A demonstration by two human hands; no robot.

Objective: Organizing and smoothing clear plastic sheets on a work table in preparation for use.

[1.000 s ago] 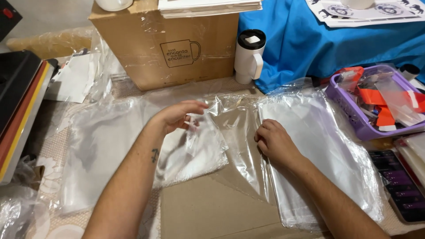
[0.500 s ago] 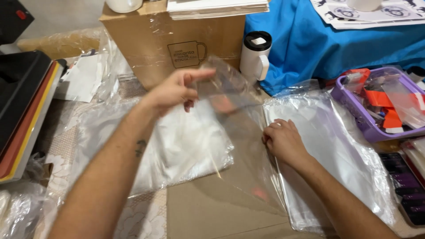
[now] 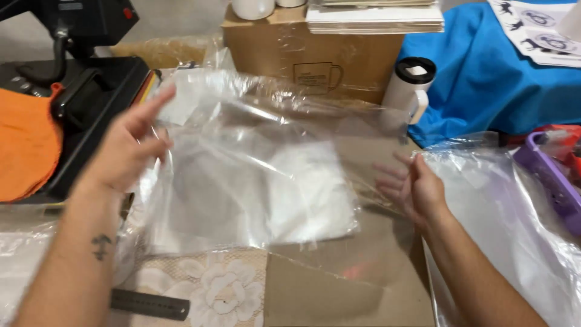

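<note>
Fingers of the left hand (image 3: 130,148) pinch the left edge of a clear plastic bag (image 3: 260,175), while the right hand (image 3: 411,184) has let go since half a second ago and now hovers with fingers spread at the bag's right edge, perhaps brushing it. The bag, earlier drawn up toward the box, now hangs spread wide between both hands, above the brown cardboard sheet (image 3: 339,290) on the table. Behind it stands a cardboard box (image 3: 315,57) topped with stacked paper, beside blue cloth (image 3: 484,79). A black heat press (image 3: 85,91) with orange fabric (image 3: 27,145) sits at left. More plastic bags (image 3: 514,224) lie at right beside a purple tray (image 3: 554,181). A white tumbler (image 3: 408,88) stands behind the bag, and a dark ruler (image 3: 151,304) lies on lace cloth (image 3: 212,290).
</note>
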